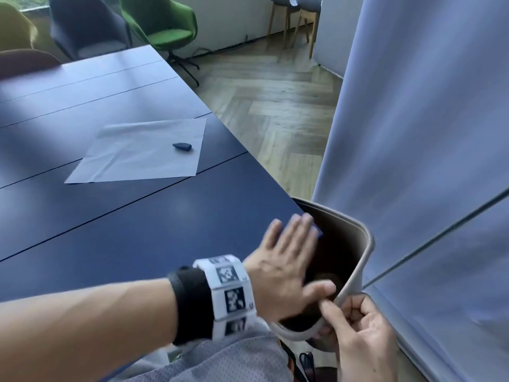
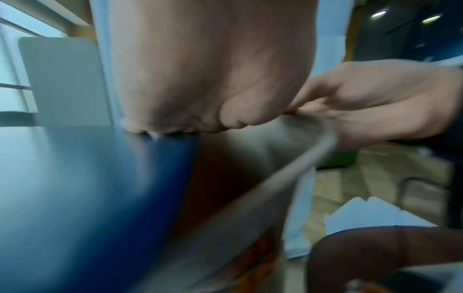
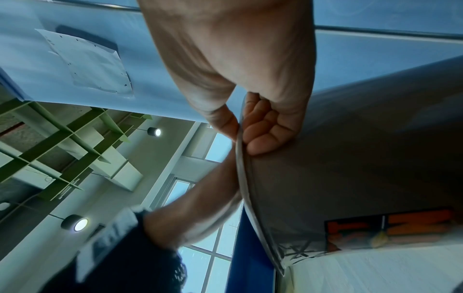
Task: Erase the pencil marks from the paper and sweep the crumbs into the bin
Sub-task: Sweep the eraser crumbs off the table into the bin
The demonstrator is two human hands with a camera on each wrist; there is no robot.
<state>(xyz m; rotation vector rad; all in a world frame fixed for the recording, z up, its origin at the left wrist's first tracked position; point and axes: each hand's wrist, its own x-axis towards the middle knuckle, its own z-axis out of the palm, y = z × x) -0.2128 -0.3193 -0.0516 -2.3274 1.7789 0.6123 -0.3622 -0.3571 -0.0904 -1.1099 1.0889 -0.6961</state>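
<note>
A white sheet of paper (image 1: 140,150) lies on the dark blue table (image 1: 110,230), with a small dark eraser (image 1: 181,146) resting on its right part. A grey bin (image 1: 360,260) hangs just below the table's right edge. My right hand (image 1: 355,334) pinches the bin's near rim (image 3: 240,158), thumb inside and fingers curled outside. My left hand (image 1: 286,260) lies flat with straight fingers at the table edge, its fingertips reaching over the bin's mouth (image 2: 225,158). Crumbs are too small to make out.
A pale curtain or screen (image 1: 413,133) hangs close on the right, just beyond the bin. Wooden floor (image 1: 275,100) lies past the table edge. Green and dark chairs (image 1: 165,23) stand at the far end of the table.
</note>
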